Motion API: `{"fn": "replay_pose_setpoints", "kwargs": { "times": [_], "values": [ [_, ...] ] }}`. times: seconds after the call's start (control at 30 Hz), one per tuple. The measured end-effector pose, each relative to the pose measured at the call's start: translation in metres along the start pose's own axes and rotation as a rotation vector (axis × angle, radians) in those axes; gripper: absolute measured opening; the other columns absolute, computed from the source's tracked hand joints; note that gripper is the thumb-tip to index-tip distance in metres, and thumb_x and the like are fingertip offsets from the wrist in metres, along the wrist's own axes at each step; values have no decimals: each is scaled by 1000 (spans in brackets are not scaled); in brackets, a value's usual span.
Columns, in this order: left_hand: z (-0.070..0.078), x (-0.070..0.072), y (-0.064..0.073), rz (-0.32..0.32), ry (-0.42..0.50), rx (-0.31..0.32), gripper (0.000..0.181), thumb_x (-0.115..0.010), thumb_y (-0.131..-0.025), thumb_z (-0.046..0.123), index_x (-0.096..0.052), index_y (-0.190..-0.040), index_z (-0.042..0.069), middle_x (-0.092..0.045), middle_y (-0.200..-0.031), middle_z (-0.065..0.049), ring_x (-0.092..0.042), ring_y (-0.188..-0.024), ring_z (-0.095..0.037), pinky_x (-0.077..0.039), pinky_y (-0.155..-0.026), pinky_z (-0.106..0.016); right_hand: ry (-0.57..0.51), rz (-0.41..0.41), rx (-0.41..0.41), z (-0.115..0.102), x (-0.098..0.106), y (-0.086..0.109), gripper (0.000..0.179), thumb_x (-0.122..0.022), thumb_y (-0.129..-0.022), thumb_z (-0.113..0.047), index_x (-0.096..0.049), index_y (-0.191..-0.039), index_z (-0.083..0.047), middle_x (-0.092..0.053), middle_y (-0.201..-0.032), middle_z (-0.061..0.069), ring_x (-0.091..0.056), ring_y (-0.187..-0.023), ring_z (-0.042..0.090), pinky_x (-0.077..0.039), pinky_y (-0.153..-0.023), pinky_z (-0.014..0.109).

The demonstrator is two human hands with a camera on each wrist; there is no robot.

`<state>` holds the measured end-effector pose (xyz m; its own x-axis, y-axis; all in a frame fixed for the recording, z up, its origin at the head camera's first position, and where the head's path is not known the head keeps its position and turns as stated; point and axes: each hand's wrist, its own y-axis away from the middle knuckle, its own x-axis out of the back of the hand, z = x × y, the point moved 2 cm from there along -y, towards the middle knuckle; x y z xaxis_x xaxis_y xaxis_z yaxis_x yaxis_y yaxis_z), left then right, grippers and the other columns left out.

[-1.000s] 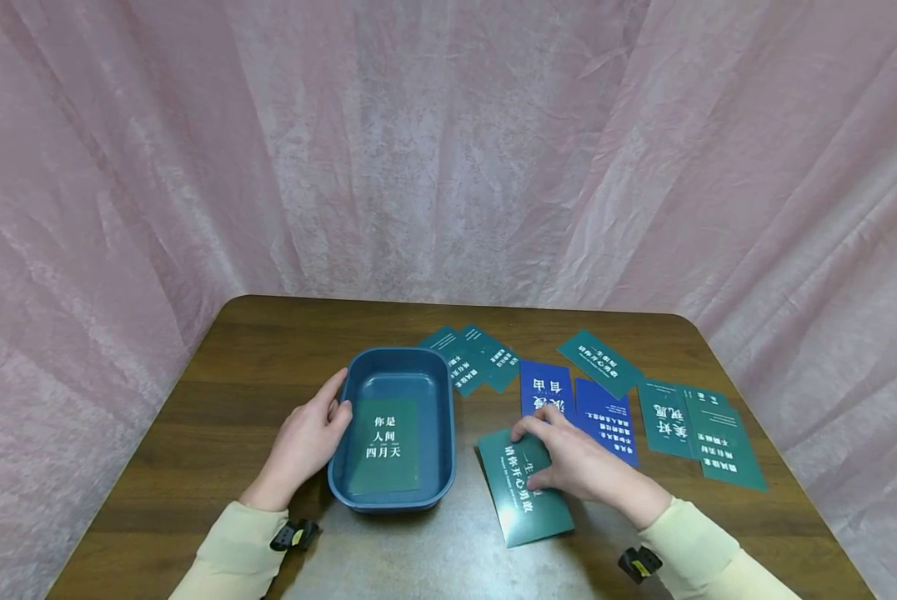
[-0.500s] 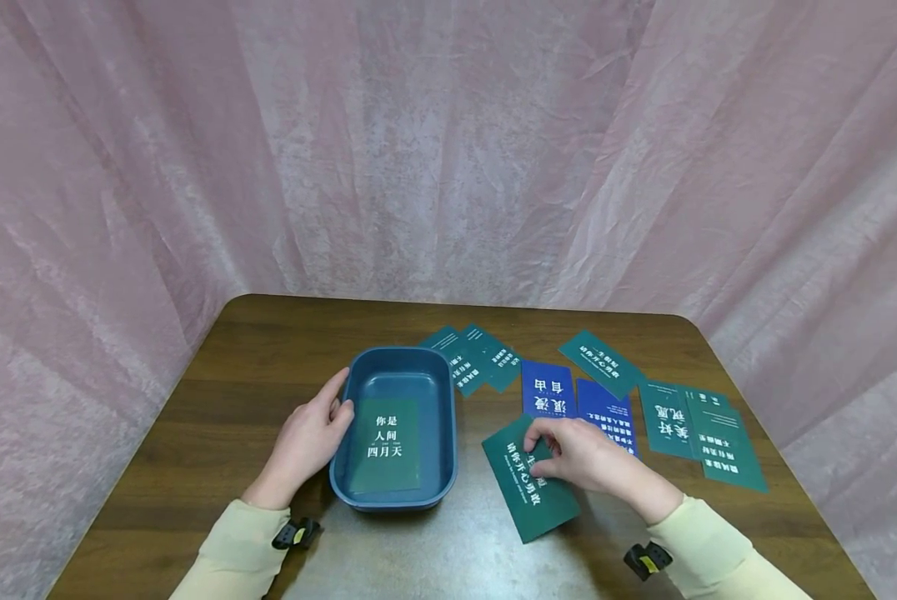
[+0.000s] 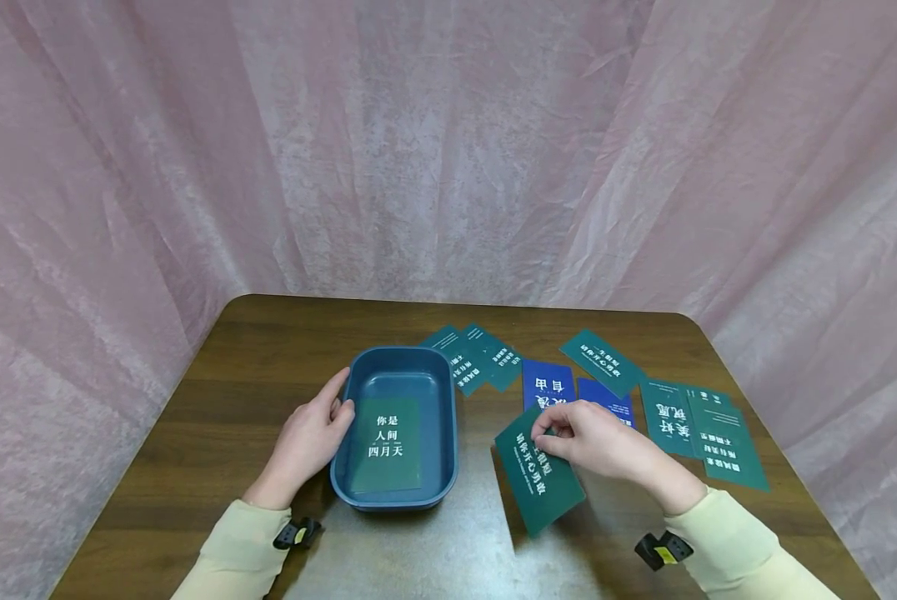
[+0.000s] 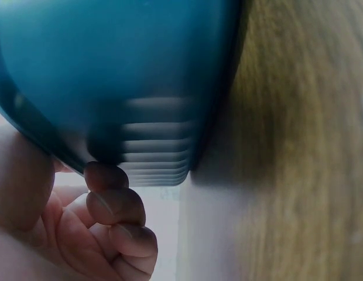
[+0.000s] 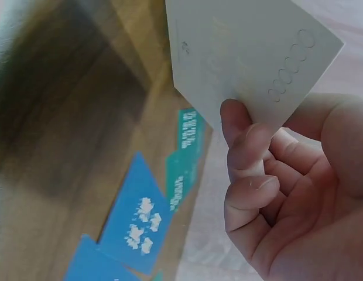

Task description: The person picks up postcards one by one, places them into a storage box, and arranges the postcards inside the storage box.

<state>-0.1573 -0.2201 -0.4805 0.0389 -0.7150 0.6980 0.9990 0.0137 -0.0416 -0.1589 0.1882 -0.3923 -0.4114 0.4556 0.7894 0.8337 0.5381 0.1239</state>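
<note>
A blue plastic box (image 3: pixel 448 417) with rounded corners stands left of centre on the table. My left hand (image 3: pixel 308 446) grips its left rim, thumb at the rim and fingers curled against the outer wall (image 4: pixel 158 129). Inside the box lies a green card (image 3: pixel 384 467) with white Chinese lettering. Between thumb and fingers, my right hand (image 3: pixel 598 442) pinches a green postcard (image 3: pixel 542 492) by its upper part, tilted above the table. Its pale back (image 5: pixel 252 52), with a row of small outlined shapes, faces the right wrist view.
Behind the right hand lie two blue cards (image 3: pixel 548 379), one partly hidden. Several more green cards rest on the wooden table (image 3: pixel 283 333): an overlapping pair (image 3: pixel 486 358) beside the box, a single one (image 3: pixel 602 364), and a group (image 3: pixel 726 442) at right. A pink curtain (image 3: pixel 433 167) hangs behind.
The right hand has lifted the green postcard off the table, shifting it slightly right and tilting it. Its shadow now lies apart from it. The left hand and box have stayed put.
</note>
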Motion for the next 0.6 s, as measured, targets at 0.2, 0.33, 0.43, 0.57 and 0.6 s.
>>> {"fn": "replay_pose_setpoints", "kwargs": {
  "times": [0.2,0.33,0.43,0.57,0.6],
  "values": [
    [-1,-1,-1,1,-4,-4,62,-57,-112,20,-40,-170,4,-55,-76,-3,-53,-64,-22,-40,-60,-37,-52,10,-9,-10,10,0,6,-76,-105,-25,-77,-100,-22,-57,-74,-10,-54,-71,13,-40,-62,28],
    [-2,-2,-2,6,-6,-14,61,-57,-113,19,-40,-169,4,-54,-76,-3,-52,-63,-21,-39,-59,-37,-77,28,-24,-17,16,-2,6,-77,-105,-26,-77,-99,-23,-59,-75,-9,-56,-75,15,-42,-64,28],
    [-2,-1,-1,19,-9,-26,60,-58,-112,17,-42,-168,3,-54,-76,-3,-51,-63,-21,-39,-60,-37,-101,48,-18,-22,19,-5,6,-76,-106,-26,-78,-101,-22,-65,-81,-8,-60,-81,16,-46,-70,29],
    [-2,-1,-1,26,-12,-35,59,-58,-112,16,-43,-168,3,-54,-77,-2,-50,-64,-21,-38,-60,-38,-149,76,-25,-27,21,-10,9,-74,-108,-28,-80,-105,-22,-70,-86,-7,-64,-80,19,-52,-72,32],
    [-1,0,-1,25,-11,-35,59,-57,-112,16,-43,-168,3,-54,-77,-2,-50,-64,-20,-38,-60,-38,-164,87,-29,-29,21,-11,10,-74,-108,-29,-81,-105,-22,-71,-85,-6,-65,-80,20,-52,-73,33]
  ]
}}
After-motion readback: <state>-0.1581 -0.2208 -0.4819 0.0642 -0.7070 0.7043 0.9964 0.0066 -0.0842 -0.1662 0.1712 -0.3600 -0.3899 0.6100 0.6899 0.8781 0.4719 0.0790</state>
